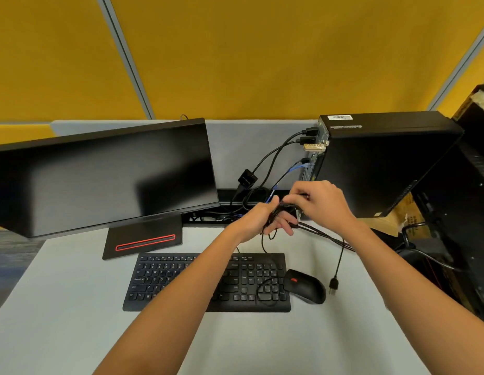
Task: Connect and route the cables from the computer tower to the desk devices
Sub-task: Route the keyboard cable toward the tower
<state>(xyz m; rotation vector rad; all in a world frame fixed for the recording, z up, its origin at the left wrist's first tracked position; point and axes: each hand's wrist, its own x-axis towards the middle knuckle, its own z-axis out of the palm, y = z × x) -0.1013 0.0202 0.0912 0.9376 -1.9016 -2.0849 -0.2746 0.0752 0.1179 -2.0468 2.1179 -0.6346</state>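
Fingers [282,221] of left hand [258,220] curled around a bundle of black cables [320,234]; right hand [320,203] pinches a strand above it. Both near counter [73,280] far edge, beside computer tower [381,163]. Loose USB plug [333,286] lies right of mouse [305,286] and keyboard [181,282].

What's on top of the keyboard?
On the keyboard: a thin black cable loop over the numpad. The left forearm crosses above it, hiding the keys beneath.
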